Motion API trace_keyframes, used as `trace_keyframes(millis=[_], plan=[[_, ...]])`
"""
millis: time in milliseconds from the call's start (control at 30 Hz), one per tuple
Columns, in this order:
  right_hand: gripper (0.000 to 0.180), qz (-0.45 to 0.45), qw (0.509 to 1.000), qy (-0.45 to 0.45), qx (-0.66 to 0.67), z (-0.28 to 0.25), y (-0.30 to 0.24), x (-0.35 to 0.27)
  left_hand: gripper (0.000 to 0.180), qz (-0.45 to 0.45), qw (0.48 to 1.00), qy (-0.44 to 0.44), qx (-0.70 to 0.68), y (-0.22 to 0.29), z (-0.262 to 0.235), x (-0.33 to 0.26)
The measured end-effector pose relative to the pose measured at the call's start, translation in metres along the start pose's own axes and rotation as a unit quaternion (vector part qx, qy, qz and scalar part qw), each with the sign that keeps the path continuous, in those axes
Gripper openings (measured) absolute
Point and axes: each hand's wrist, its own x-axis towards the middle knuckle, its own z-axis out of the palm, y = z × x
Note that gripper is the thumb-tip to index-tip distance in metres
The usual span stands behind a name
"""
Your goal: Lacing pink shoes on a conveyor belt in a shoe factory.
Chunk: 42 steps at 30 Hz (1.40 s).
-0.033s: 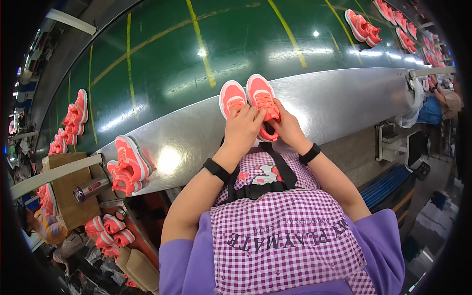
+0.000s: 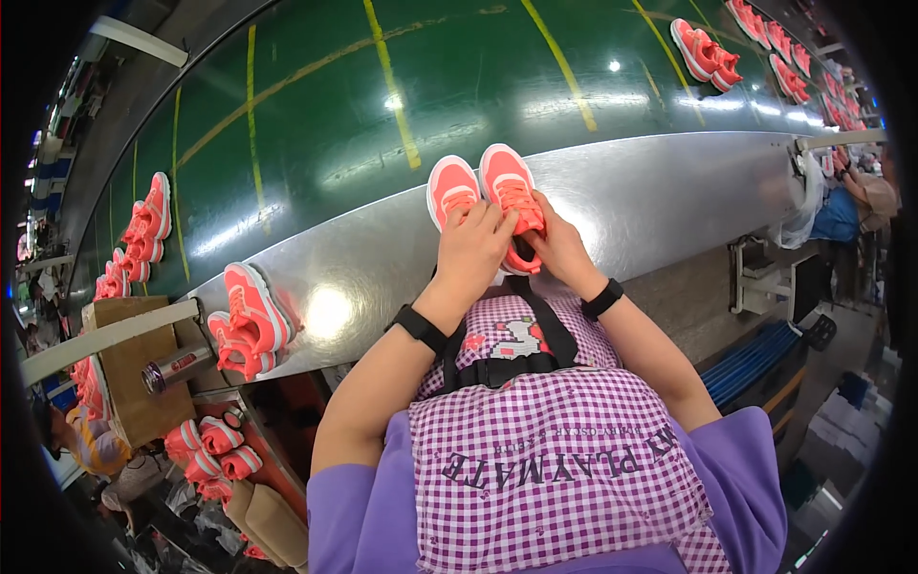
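We're leaning over our checked apron (image 2: pixel 564 459), both hands working a pair of coral sneakers (image 2: pixel 483 191) sitting on the shiny metal ledge (image 2: pixel 669 201). Left hand (image 2: pixel 473 253) is gripping the heels, right hand (image 2: pixel 559 251) is pinching the right shoe's opening. Past that, the green conveyor belt (image 2: pixel 382 105) is carrying more pairs (image 2: pixel 703 48) along the factory floor.

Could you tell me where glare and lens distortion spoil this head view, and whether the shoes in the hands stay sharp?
Head view: bright glare spots sit on the steel ledge and the green conveyor belt; the fisheye bends the ledge and the belt's yellow lines, with a black rim around the picture. The coral shoes under the left hand and right hand look sharp; edge shoes smear.
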Motion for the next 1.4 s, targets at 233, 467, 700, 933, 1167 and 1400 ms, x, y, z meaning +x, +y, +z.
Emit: trace_keyframes(millis=[233, 467, 700, 933, 1167, 1400], plan=[[0.029, -0.221, 0.954, 0.169, -0.116, -0.023, -0.010, -0.032, 0.051, -0.155, 0.964, 0.067, -0.206, -0.026, -0.036, -0.036], [0.061, -0.201, 0.934, -0.073, -0.286, -0.005, -0.041, -0.049, 0.053, -0.174, 0.955, 0.082, -0.227, -0.017, -0.020, -0.055], [0.064, -0.237, 0.908, -0.034, -0.344, 0.034, -0.024, -0.021, 0.024, -0.037, 0.981, 0.059, -0.181, -0.018, -0.012, -0.014], [0.058, -0.232, 0.909, -0.046, -0.342, 0.035, -0.012, -0.023, 0.021, 0.047, 0.981, 0.041, -0.183, -0.014, -0.009, -0.004], [0.049, -0.261, 0.914, -0.032, -0.308, 0.032, -0.014, -0.020, 0.039, -0.108, 0.971, 0.133, -0.165, -0.013, -0.004, -0.024], [0.046, -0.291, 0.910, -0.009, -0.294, 0.033, -0.019, -0.019, 0.033, -0.058, 0.985, 0.071, -0.149, -0.018, -0.014, -0.015]])
